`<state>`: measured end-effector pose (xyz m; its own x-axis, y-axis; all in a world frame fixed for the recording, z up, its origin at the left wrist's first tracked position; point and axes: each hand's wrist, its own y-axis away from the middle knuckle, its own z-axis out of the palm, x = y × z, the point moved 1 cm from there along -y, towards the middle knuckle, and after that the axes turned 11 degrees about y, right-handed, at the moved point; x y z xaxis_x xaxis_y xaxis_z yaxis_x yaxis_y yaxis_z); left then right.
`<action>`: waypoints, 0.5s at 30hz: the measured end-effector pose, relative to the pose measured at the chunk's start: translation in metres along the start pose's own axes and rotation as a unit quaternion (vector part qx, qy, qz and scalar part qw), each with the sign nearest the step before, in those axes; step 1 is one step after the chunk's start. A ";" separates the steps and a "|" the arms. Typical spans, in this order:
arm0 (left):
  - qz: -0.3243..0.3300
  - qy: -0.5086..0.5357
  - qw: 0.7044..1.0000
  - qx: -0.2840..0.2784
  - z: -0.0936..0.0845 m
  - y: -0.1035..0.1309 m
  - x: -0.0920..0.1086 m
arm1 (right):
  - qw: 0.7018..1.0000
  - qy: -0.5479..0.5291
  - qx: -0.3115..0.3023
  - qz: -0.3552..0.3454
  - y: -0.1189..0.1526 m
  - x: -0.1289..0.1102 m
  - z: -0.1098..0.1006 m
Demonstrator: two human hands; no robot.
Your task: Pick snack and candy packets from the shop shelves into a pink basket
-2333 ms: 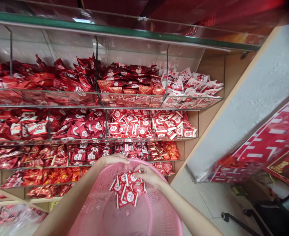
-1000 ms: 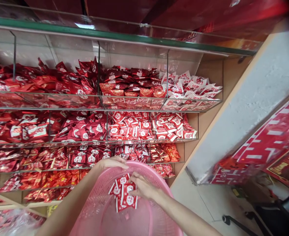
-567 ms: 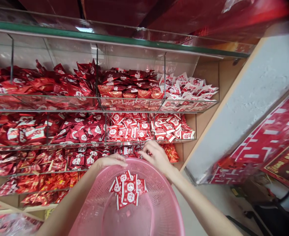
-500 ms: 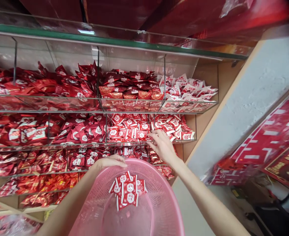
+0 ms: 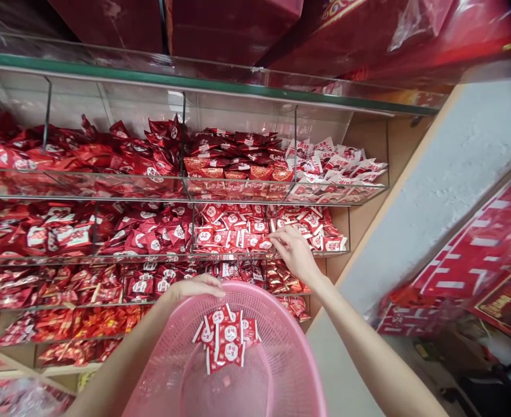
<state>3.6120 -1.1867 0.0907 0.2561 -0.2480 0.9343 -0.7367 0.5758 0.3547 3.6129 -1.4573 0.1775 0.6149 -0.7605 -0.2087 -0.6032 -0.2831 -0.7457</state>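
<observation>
My left hand (image 5: pixel 198 286) is closed over the far rim of a pink plastic basket (image 5: pixel 296 341), its thumb side toward the shelves. Several small red-and-white candy packets (image 5: pixel 230 336) with Chinese print lie together inside the basket. Beyond it, my right hand (image 5: pixel 296 252) reaches to a glass-fronted bin of similar red-and-white packets (image 5: pixel 218 237). Thumb and forefinger pinch the end of a candy packet (image 5: pixel 259 242) at the bin's right front. The other fingers of that hand are curled and partly hidden.
Glass dividers and front panes (image 5: pixel 151 200) separate the shelf bins, filled with red packets (image 5: pixel 168 234). White-and-red packets (image 5: pixel 334 165) stand in the upper right bin. A thick glass shelf (image 5: pixel 238 87) juts overhead. To the right is a pale wall (image 5: pixel 468 150).
My right hand has moved slightly to the right and its fingertips have closed on a packet's end. The shelves sit a little lower in view. My left hand stays on the basket rim.
</observation>
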 end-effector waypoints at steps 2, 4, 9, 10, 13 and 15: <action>-0.002 -0.004 1.000 -0.004 0.000 0.000 -0.001 | 0.995 -0.080 0.015 0.058 0.002 -0.006 -0.003; -0.001 -0.007 1.000 -0.005 0.000 0.000 -0.003 | 0.973 -0.184 0.006 0.139 0.008 -0.011 0.000; -0.007 0.008 1.000 0.003 0.002 -0.001 -0.005 | 0.872 -0.375 -0.088 0.302 0.032 -0.025 0.026; -0.009 0.011 1.000 0.004 0.003 -0.001 -0.005 | 0.848 -0.398 -0.111 0.333 0.038 -0.028 0.033; -0.004 0.026 1.000 -0.001 0.005 0.000 -0.005 | 0.766 -0.461 -0.179 0.410 0.060 -0.038 0.051; 0.000 0.031 0.999 -0.004 0.007 0.001 -0.005 | 0.733 -0.481 -0.213 0.431 0.075 -0.044 0.062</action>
<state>3.6055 -1.1903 0.0862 0.2947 -0.1987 0.9347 -0.7314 0.5826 0.3544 3.5717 -1.4087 0.0914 -0.1382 -0.0582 -0.9887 -0.9565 -0.2511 0.1485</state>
